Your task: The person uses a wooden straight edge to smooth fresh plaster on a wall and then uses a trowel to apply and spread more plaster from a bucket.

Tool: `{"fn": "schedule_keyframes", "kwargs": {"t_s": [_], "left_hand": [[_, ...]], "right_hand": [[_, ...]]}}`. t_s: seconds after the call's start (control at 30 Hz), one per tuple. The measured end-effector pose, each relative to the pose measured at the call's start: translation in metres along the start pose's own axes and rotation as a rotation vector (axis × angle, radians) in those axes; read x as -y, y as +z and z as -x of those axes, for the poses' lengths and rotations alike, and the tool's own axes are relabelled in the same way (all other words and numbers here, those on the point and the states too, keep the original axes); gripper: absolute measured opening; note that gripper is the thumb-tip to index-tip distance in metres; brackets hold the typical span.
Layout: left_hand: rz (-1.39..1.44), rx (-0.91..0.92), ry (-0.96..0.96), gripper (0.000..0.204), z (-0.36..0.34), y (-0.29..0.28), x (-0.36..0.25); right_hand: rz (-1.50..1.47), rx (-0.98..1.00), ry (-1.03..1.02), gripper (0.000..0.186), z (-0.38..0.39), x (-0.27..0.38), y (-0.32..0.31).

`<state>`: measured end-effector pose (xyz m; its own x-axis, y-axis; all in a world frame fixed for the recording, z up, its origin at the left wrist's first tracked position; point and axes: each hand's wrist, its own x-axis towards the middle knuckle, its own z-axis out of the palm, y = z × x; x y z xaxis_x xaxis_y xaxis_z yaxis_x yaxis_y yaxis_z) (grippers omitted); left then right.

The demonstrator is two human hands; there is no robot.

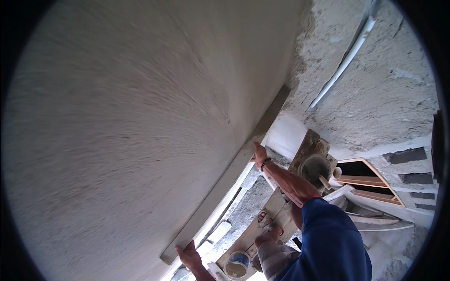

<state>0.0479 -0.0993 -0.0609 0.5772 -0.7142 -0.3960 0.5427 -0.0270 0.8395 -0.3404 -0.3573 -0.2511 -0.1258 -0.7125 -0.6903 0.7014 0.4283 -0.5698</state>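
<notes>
Our blue sleeve [330, 239] fills the foreground; both our left hand [189, 254] and right hand [260, 152] grip the straightedge [225, 180] against wet plaster [131, 117]. Uneven pressure could gouge it.

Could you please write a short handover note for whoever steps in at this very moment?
Left hand grips the lower end of the long straightedge; right hand presses near its upper part. The straightedge lies flat against the plastered wall. Wall left of it looks smoothed; rough plaster remains beyond the corner. A mortar pan sits on the plank below, with a small bucket lower down.
</notes>
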Motion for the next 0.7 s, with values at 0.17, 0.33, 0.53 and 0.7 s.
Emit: {"fn": "schedule_keyframes", "kwargs": {"t_s": [0.17, 0.33, 0.53, 0.7], "left_hand": [[0.069, 0.046, -0.029, 0.052, 0.026, 0.006, -0.074], [0.102, 0.011, -0.018, 0.051, 0.044, -0.019, -0.149], [1.007, 0.14, -0.613, 0.038, 0.069, -0.008, -0.227], [0.493, -0.171, -0.247, 0.041, 0.071, -0.018, -0.254]], "right_hand": [[0.031, 0.033, -0.055, 0.067, 0.067, 0.042, 0.041], [0.089, -0.057, -0.125, 0.068, 0.187, 0.086, 0.125], [0.136, -0.084, -0.349, 0.047, 0.233, 0.11, 0.151], [0.239, -0.075, -0.553, 0.044, 0.318, 0.146, 0.2]]}}
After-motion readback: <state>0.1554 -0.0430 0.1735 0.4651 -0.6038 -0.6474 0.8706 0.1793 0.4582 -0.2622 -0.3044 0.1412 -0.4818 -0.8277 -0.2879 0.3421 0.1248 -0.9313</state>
